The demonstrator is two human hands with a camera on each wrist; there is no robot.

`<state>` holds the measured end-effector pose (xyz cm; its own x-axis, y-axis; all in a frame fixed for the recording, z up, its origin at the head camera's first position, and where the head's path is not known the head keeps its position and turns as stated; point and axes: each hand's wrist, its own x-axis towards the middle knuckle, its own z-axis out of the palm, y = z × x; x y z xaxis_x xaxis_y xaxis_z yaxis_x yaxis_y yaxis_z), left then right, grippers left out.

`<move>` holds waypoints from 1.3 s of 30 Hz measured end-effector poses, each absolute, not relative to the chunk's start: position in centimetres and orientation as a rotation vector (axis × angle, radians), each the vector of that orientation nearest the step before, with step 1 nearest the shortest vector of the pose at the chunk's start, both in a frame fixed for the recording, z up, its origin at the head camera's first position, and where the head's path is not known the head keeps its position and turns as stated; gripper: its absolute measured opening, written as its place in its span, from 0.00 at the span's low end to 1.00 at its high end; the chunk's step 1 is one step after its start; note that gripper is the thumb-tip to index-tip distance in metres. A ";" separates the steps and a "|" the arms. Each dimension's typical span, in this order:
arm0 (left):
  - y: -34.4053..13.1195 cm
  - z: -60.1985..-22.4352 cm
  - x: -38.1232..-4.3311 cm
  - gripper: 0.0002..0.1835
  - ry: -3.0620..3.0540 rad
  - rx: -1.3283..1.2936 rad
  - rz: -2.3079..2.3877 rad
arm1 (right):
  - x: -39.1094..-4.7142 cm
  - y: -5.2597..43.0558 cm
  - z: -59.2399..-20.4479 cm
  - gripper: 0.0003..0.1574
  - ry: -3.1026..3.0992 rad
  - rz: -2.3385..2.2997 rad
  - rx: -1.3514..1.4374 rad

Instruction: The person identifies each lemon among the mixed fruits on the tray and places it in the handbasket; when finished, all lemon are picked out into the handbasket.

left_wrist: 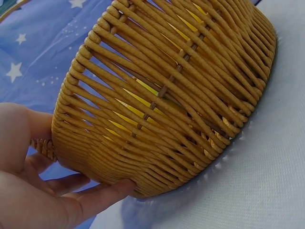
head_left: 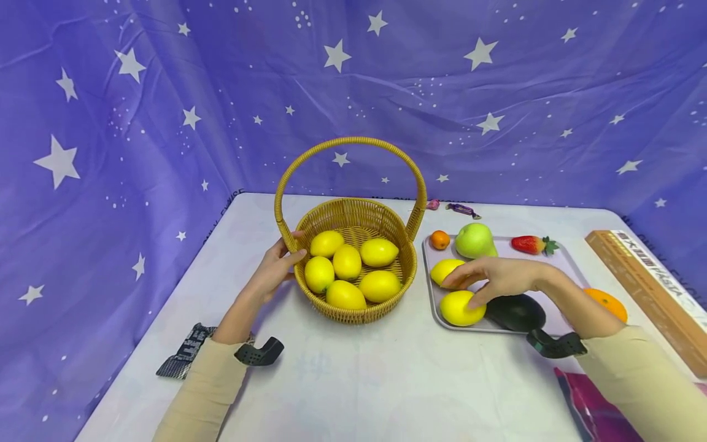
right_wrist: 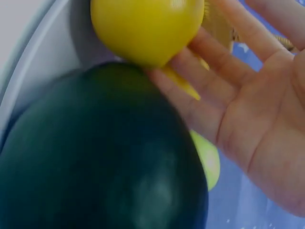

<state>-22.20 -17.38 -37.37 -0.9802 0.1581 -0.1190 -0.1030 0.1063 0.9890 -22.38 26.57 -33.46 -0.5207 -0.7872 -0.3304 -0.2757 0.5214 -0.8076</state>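
My left hand (head_left: 273,267) grips the side of the woven basket (head_left: 353,316) near the foot of its handle, with thumb at the rim. The left wrist view shows its fingers (left_wrist: 102,198) against the wicker wall. Several lemons (head_left: 347,263) lie inside the basket. Over the grey tray (head_left: 569,264), my right hand (head_left: 499,276) reaches to the front lemon (head_left: 461,309); its fingers look fairly straight beside that fruit in the right wrist view. Behind it is another lemon (head_left: 444,270), partly covered by the fingers. A dark green avocado-like fruit (right_wrist: 105,152) lies close by.
On the tray are a green pear-like fruit (head_left: 475,239), a small orange fruit (head_left: 439,239) and a strawberry (head_left: 530,245). An orange (head_left: 607,304) is partly behind the right forearm. A long brown box (head_left: 646,294) lies right; wrapped candies (head_left: 463,210) lie behind.
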 end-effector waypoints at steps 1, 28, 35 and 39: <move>-17.4 -37.4 -22.2 0.27 2.183 0.054 1.977 | -22.4 26.3 -33.4 0.29 2.057 -0.892 -0.869; -17.4 -37.4 -22.1 0.27 2.170 0.056 1.985 | -23.9 25.3 -30.3 0.29 2.119 -0.862 -0.891; -17.4 -37.2 -22.0 0.28 2.173 0.058 1.977 | -24.9 22.7 -27.9 0.33 2.123 -1.051 -0.905; -17.4 -37.3 -22.1 0.28 2.168 0.056 1.981 | -25.3 19.4 -27.1 0.36 2.145 -1.036 -0.930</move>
